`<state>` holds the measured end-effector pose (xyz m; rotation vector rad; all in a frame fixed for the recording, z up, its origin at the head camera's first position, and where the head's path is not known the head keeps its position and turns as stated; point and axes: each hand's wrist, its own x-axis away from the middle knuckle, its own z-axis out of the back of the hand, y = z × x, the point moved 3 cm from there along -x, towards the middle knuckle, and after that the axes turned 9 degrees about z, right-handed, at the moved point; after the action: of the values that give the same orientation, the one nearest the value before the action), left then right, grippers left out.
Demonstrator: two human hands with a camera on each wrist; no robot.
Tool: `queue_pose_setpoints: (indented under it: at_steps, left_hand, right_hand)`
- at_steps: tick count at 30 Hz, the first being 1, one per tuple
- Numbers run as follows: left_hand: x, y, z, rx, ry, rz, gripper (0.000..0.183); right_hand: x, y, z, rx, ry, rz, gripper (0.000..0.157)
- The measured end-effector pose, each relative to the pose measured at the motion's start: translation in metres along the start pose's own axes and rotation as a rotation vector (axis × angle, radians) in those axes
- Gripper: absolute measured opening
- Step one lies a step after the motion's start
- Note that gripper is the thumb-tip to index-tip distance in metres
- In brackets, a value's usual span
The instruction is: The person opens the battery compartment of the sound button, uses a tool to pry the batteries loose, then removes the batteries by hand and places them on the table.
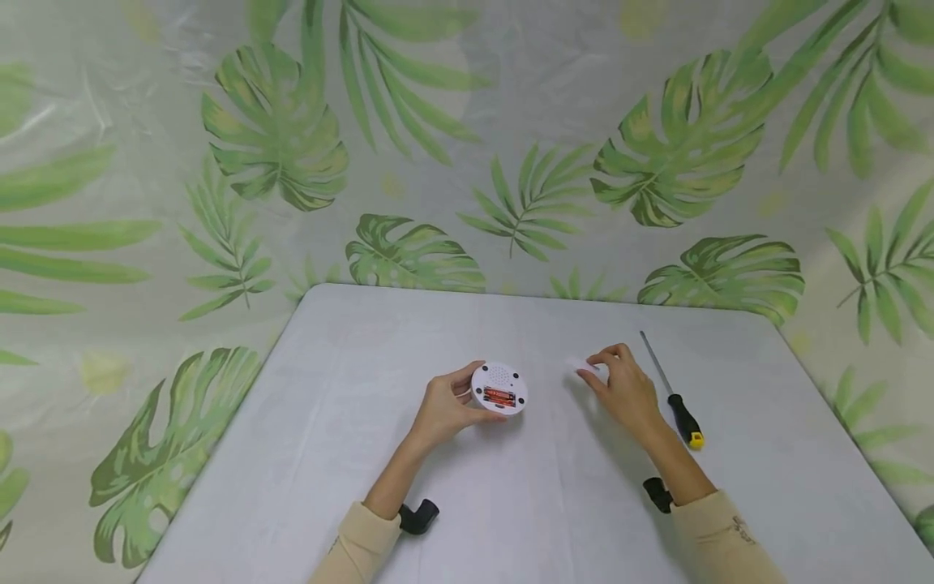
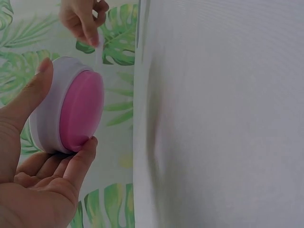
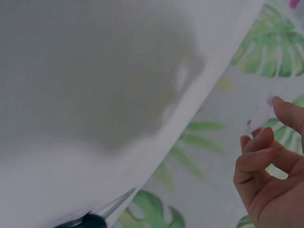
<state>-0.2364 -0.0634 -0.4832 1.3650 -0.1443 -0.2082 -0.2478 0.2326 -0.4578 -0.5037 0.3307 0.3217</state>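
Note:
My left hand (image 1: 443, 408) grips a round white battery-powered device (image 1: 499, 376) by its rim. Its back faces the head camera, with speaker holes, small dark feet and an uncovered compartment where red batteries (image 1: 499, 397) lie side by side. On the other face, the left wrist view shows a pink dome (image 2: 83, 111), with a fingertip touching its lower edge. To the right and apart from the device, my right hand (image 1: 629, 392) pinches a small, thin white plastic piece (image 3: 260, 116) between thumb and fingers. Both hands are raised above the table.
A screwdriver (image 1: 684, 418) with a black and yellow handle lies on the table right of my right hand, its shaft pointing away. The white-covered table (image 1: 350, 357) ends at a leaf-patterned backdrop (image 1: 525, 162). Black wrist mounts (image 1: 419, 517) show beside both forearms.

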Motion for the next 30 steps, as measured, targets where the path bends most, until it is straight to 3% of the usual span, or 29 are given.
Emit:
queue_pose_setpoints:
  at_steps: [7, 12, 19, 30]
  left_hand:
    - [0.000, 0.000, 0.000, -0.006, -0.008, 0.006, 0.088]
    - [0.000, -0.004, -0.003, -0.012, -0.020, 0.016, 0.088]
    - [0.004, -0.007, -0.006, -0.010, -0.039, 0.012, 0.087]
    - [0.003, -0.008, -0.004, -0.019, -0.041, 0.005, 0.089]
  right_hand:
    - [-0.019, 0.048, 0.010, 0.050, -0.077, -0.156, 0.041]
    - [-0.033, 0.069, 0.006, 0.098, -0.086, -0.234, 0.042]
    - [-0.045, 0.092, -0.005, 0.105, -0.148, -0.406, 0.047]
    - [-0.056, 0.099, -0.016, 0.197, -0.131, -0.447, 0.053]
